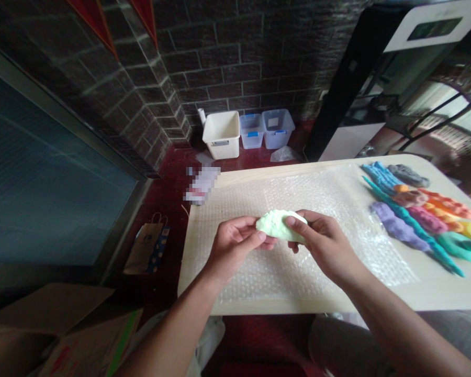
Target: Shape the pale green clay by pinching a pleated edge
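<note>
A pale green lump of modelling clay (278, 224), longish and uneven on its surface, is held up between both hands over the table. My left hand (237, 235) pinches its left end, thumb in front and fingers behind. Around the right end closes my right hand (317, 235), its thumb pressed on the front face. Beneath them a sheet of bubble wrap (251, 277) covers part of the pale wooden table (447, 298). The fingertips behind the clay are partly hidden.
Several coloured clay pieces lie at the table's right, among them a purple lump (398, 226) and a long teal strip (412, 225). Beyond the table, a white basket (222, 136) and two clear bins stand by the brick wall. A paper bag (144, 246) and cardboard box (90, 345) are at left.
</note>
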### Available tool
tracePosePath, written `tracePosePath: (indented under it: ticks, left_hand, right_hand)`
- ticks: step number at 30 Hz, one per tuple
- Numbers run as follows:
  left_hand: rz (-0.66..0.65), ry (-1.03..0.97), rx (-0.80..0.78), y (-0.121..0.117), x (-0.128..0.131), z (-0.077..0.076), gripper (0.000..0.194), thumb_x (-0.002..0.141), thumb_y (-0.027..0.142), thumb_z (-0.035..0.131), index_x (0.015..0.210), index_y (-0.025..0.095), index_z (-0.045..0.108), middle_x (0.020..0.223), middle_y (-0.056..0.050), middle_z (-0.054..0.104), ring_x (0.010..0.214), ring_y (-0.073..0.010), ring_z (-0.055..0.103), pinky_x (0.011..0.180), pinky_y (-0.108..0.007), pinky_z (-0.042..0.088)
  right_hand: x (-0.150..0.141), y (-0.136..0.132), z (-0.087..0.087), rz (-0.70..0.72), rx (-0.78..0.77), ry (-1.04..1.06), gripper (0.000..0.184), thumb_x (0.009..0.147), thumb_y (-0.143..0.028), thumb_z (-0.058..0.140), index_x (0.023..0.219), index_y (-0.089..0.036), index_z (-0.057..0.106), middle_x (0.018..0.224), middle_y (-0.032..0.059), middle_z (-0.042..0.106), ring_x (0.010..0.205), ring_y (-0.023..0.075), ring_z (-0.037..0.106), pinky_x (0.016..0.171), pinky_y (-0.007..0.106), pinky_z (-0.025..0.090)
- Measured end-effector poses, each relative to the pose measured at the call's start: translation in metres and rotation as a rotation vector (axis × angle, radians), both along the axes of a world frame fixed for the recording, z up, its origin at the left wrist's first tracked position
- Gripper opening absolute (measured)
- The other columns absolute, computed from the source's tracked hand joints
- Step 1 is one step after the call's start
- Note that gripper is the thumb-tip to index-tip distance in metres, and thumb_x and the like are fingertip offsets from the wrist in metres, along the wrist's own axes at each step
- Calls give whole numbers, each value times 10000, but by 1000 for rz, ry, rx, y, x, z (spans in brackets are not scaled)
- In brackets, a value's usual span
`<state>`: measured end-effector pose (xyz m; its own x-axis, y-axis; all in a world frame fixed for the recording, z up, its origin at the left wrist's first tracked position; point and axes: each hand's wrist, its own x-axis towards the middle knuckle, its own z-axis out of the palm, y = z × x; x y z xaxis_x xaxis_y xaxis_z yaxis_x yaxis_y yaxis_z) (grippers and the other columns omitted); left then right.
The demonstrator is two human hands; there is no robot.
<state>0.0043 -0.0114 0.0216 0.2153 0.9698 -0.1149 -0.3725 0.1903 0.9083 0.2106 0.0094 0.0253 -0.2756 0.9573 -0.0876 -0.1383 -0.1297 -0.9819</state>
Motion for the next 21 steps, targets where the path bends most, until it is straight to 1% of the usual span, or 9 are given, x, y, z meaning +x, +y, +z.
tracePosePath:
  ticks: [3, 7, 13, 15, 17, 19, 21]
  left_hand:
    - [39, 11, -18, 1, 2, 1, 271, 861, 326, 894, 1016, 117, 819, 950, -121, 845, 782, -220, 821, 775, -336, 689]
    - [110, 30, -40, 2, 4, 1, 297, 850, 372, 900, 954, 108, 811, 905, -115, 835, 709, -210, 800, 736, -365, 704]
    - [131, 97, 18, 3, 3, -3, 275, 849, 380, 902, 900, 122, 820, 872, -93, 827, 678, -172, 770, 698, -311, 694]
    - [139, 128, 32, 3, 2, -3, 277, 846, 386, 905, 893, 126, 820, 862, -87, 823, 682, -168, 765, 691, -296, 687]
    - [142, 144, 28, 2, 2, -2, 285, 844, 396, 904, 883, 128, 814, 854, -83, 817, 701, -173, 767, 696, -296, 686]
    - [118, 147, 19, 1, 3, -1, 291, 848, 404, 898, 882, 130, 807, 866, -85, 813, 734, -182, 771, 712, -306, 690]
    - [83, 144, 13, 0, 4, 0, 291, 854, 406, 891, 895, 132, 805, 892, -90, 813, 756, -186, 773, 726, -313, 692]
  right_hand:
    - [1, 0, 1, 6, 12, -34, 364, 949, -500, 812, 821, -168, 739, 727, 41, 679, 641, 165, 583, 578, 293, 480]
    - [0, -1, 5, 9, 23, -89, 402, 934, -534, 815, 799, -165, 730, 684, 35, 670, 628, 161, 576, 589, 291, 465]
    - [-3, -3, 10, 26, 20, -146, 429, 895, -568, 837, 819, -161, 725, 688, 40, 680, 625, 165, 595, 581, 286, 468]
    - [-3, -3, 10, 34, 23, -159, 423, 885, -564, 845, 846, -159, 732, 708, 44, 692, 637, 168, 606, 586, 286, 478]
    - [-4, -3, 10, 37, 31, -160, 411, 848, -546, 883, 890, -159, 751, 747, 48, 707, 652, 170, 600, 582, 286, 475]
    - [-4, -3, 8, 37, 37, -168, 401, 801, -515, 925, 898, -159, 767, 741, 36, 692, 639, 159, 558, 555, 280, 431]
    - [-4, -4, 6, 31, 30, -179, 380, 794, -495, 931, 847, -158, 763, 685, 11, 641, 604, 138, 494, 529, 273, 364]
